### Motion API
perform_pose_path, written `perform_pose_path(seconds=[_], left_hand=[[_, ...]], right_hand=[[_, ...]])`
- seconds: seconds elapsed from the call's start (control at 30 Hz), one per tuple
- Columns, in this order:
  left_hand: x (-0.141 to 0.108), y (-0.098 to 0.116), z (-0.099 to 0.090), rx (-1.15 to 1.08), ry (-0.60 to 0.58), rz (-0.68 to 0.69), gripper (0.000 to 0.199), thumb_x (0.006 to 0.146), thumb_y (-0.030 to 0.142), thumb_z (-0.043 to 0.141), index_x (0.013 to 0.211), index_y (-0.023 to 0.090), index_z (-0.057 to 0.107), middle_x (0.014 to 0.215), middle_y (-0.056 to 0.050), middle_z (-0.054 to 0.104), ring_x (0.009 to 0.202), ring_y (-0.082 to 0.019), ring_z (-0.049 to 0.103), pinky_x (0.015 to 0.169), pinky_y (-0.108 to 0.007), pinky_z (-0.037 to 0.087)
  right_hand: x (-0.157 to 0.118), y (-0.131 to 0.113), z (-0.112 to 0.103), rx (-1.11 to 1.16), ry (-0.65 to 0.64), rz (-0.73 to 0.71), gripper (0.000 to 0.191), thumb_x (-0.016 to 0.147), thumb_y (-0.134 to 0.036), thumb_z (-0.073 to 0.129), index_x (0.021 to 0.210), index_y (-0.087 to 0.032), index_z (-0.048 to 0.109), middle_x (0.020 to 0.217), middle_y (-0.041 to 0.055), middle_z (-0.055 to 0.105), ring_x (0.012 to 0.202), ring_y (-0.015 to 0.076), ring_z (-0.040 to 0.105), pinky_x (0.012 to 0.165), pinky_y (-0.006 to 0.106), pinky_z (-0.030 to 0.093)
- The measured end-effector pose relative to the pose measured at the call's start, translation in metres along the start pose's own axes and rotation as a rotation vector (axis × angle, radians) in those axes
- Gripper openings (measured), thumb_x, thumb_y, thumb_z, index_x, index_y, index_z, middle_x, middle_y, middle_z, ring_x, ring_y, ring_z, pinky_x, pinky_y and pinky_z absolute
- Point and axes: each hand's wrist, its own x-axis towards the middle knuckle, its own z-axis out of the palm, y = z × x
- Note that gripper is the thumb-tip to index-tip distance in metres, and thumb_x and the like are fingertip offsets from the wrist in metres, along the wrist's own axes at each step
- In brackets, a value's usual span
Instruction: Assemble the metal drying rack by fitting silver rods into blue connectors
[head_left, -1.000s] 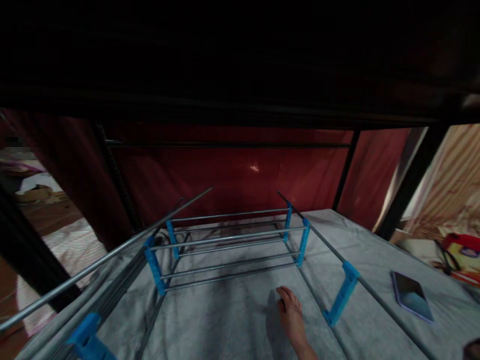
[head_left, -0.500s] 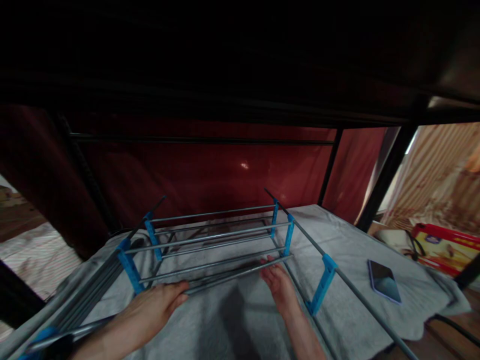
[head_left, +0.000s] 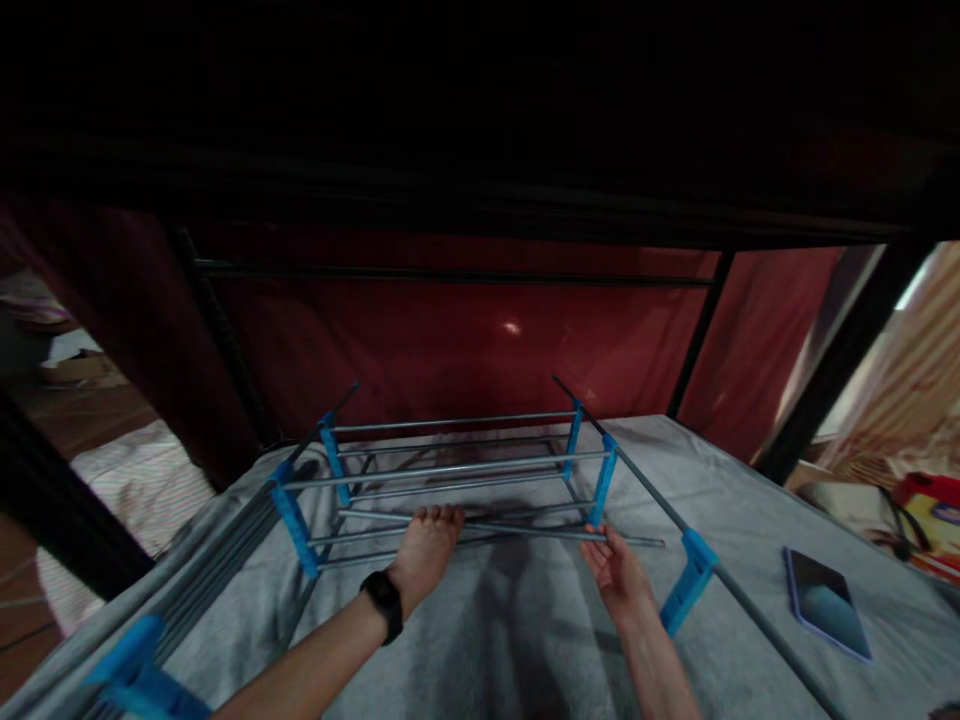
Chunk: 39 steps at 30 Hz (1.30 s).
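My left hand [head_left: 429,552], with a black watch [head_left: 384,605] on its wrist, is closed over a thin grey metal rod [head_left: 525,530]. My right hand [head_left: 616,575] has its fingers curled around the same rod near its right end, which sticks out past the fingers. The rod lies crosswise, just in front of a partly assembled rack of grey tubes with blue plastic brackets [head_left: 602,480]. Several crossbars [head_left: 450,467] span the rack between its left and right sides. A nearer blue bracket [head_left: 688,580] on the right side rail has no crossbar visible in it.
A grey cloth [head_left: 570,650] covers the surface under the rack. Several loose tubes [head_left: 217,570] lie along the left, near another blue bracket [head_left: 146,670]. A phone [head_left: 827,603] lies at right. Black metal posts [head_left: 701,335] and a dark overhead structure frame the space, with red curtain behind.
My left hand has moved right and farther forward along with the rod. The rod's right end now extends beyond my right hand. The view has shifted slightly left.
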Motion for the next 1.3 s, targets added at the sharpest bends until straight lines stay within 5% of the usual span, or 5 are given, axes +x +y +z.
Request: perform_pose_path(seconds=[0.27,0.6,0.97,1.3], left_hand=[[-0.017,0.000,0.024,-0.028,0.050,-0.061,0.025,0.099,0.009,0.046,0.113,0.016,0.065,0.108,-0.011,0.070,0.103,-0.026,0.064,0.093,-0.040,0.047],[-0.031,-0.045,0.012,-0.046,0.029,-0.194,0.029,0.101,0.011,0.041,0.114,0.015,0.067,0.111,-0.013,0.069,0.103,-0.026,0.062,0.094,-0.041,0.045],[-0.023,-0.026,0.021,-0.064,0.070,-0.156,0.024,0.103,0.014,0.043,0.113,0.016,0.065,0.106,-0.010,0.068,0.103,-0.026,0.061,0.094,-0.042,0.044],[-0.031,-0.039,0.023,-0.024,0.086,-0.150,0.024,0.103,0.013,0.042,0.112,0.016,0.064,0.103,-0.010,0.068,0.100,-0.025,0.062,0.090,-0.040,0.044]], right_hand=[[0.021,0.023,-0.044,-0.268,-0.132,0.020,0.026,0.078,-0.045,0.077,0.094,-0.024,0.074,0.110,0.0105,0.077,0.106,0.0279,0.075,0.098,0.044,0.063],[0.005,0.045,0.005,-0.430,-0.249,-0.038,0.036,0.080,-0.061,0.072,0.095,-0.028,0.076,0.116,0.0102,0.076,0.118,0.0321,0.071,0.103,0.052,0.060],[0.024,0.021,-0.011,-0.556,-0.176,0.005,0.046,0.079,-0.069,0.065,0.108,-0.033,0.073,0.125,0.0146,0.072,0.131,0.0412,0.061,0.106,0.070,0.051],[0.014,0.017,0.012,-0.387,-0.109,0.131,0.041,0.070,-0.058,0.079,0.096,-0.028,0.073,0.125,0.0136,0.073,0.124,0.0383,0.067,0.107,0.059,0.056]])
